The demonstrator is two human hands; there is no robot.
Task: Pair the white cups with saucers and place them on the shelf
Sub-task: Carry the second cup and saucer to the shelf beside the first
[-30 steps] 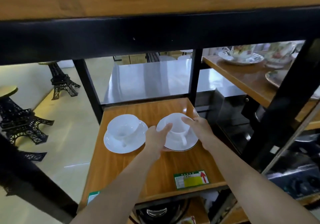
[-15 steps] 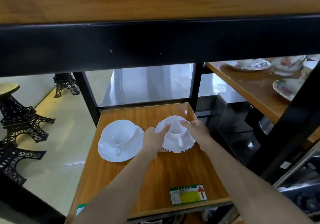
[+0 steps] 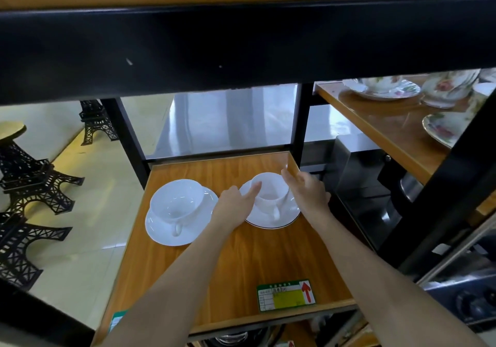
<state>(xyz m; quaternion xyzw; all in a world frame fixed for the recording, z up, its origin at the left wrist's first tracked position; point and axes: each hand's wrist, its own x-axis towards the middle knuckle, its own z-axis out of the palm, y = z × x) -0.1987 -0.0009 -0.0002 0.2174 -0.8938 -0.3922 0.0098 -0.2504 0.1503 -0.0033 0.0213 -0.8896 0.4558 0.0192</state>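
Two white cups sit on white saucers on the wooden shelf [image 3: 241,266]. The left cup [image 3: 175,204] stands in its saucer [image 3: 161,235], handle towards me, untouched. The right cup [image 3: 271,191] rests on a dark-rimmed saucer [image 3: 271,220], which lies flat on the shelf. My left hand [image 3: 236,207] covers that saucer's left edge, its index finger stretched to the cup's rim. My right hand [image 3: 308,191] hovers at the cup's right side with fingers spread, gripping nothing.
A thick black beam with an upper wooden shelf [image 3: 241,45] hangs low overhead. A green and yellow label [image 3: 285,295] sits at the shelf's front edge. Black Eiffel tower models [image 3: 29,182] stand on the left; floral crockery [image 3: 383,88] fills the right-hand shelf.
The right cup and saucer have been set down further back on the shelf. Both hands have loosened and spread their fingers. My view has dropped lower under the beam.
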